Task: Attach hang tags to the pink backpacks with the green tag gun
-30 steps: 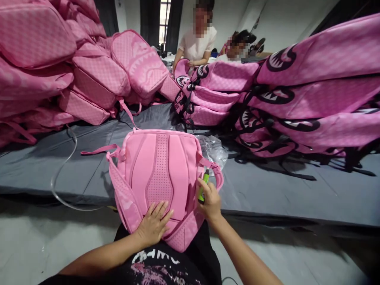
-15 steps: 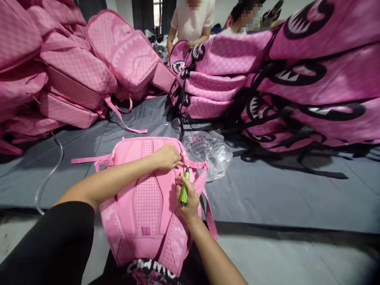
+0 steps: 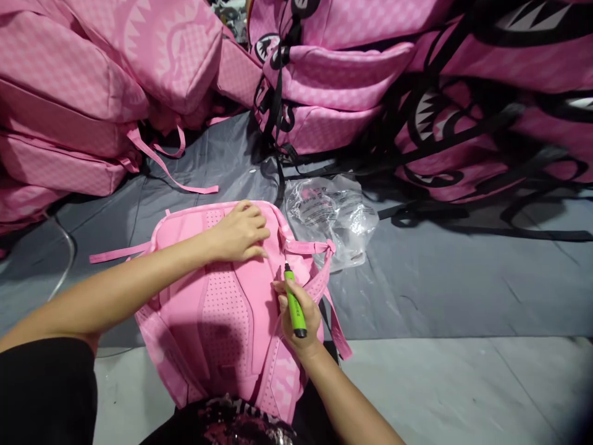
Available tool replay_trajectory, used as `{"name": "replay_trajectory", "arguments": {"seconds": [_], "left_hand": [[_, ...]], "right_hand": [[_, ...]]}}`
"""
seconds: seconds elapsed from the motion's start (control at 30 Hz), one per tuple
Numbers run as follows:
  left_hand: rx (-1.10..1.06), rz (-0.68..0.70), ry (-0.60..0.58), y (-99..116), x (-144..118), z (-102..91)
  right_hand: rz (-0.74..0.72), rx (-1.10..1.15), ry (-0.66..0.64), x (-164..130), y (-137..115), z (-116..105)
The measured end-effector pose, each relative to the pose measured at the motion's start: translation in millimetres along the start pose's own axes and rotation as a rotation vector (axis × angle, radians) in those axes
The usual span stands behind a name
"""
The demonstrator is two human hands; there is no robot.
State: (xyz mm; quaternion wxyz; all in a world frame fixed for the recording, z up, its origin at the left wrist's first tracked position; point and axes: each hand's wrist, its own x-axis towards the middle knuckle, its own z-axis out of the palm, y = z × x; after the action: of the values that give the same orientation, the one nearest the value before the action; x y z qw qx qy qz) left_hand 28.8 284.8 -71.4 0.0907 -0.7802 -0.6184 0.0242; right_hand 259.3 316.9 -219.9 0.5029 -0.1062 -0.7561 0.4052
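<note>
A pink backpack (image 3: 185, 296) leans between my body and the table's front edge, its padded back panel facing up. My left hand (image 3: 243, 233) rests on the upper part of that panel, fingers apart and slightly bent, with nothing in them. In my right hand (image 3: 301, 318) is a bright green marker (image 3: 295, 304) with black ends. Its tip points away from me, near the backpack's right side seam. Close to the tip, a pink strap (image 3: 308, 247) runs out to the right and hangs down in a loop.
Just beyond the backpack lies a crumpled clear plastic bag (image 3: 336, 216) on the grey-covered table (image 3: 440, 290). Pale pink backpacks (image 3: 74, 74) are heaped at the left. Stacks of brighter pink backpacks (image 3: 333, 130) with black straps (image 3: 482, 136) stand at the back and right.
The view has tilted down, and the people at the back are out of frame. My left hand has shifted left, away from the side seam, and its fingers have spread. The marker stays in my right hand.
</note>
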Motion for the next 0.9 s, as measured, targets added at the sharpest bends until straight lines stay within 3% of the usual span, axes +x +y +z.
{"name": "replay_trajectory", "arguments": {"seconds": [0.17,0.3,0.43,0.53,0.6,0.67,0.8,0.9], "left_hand": [[-0.192,0.019,-0.093,31,7,10.3],[-0.164,0.062,-0.105,39,14,19.3],[-0.024,0.1,-0.067,8,11,10.0],[0.102,-0.038,-0.01,-23,3,-9.8],[0.116,-0.094,-0.002,-25,0,-19.0],[0.067,-0.05,-0.051,-9,-1,-19.2],[-0.025,0.024,-0.144,51,-7,1.5],[-0.022,-0.073,0.037,80,-26,18.7]], "right_hand": [[0.042,-0.045,0.054,-1,-3,2],[0.044,-0.034,0.049,0,-3,1],[0.048,0.006,0.065,-3,-1,0],[0.083,0.059,0.095,-6,-3,-1],[0.155,0.115,0.103,-2,-9,-2],[0.279,0.211,0.126,10,-17,-4],[0.534,0.382,0.254,44,-32,-7],[0.582,0.41,0.248,51,-30,-8]]}}
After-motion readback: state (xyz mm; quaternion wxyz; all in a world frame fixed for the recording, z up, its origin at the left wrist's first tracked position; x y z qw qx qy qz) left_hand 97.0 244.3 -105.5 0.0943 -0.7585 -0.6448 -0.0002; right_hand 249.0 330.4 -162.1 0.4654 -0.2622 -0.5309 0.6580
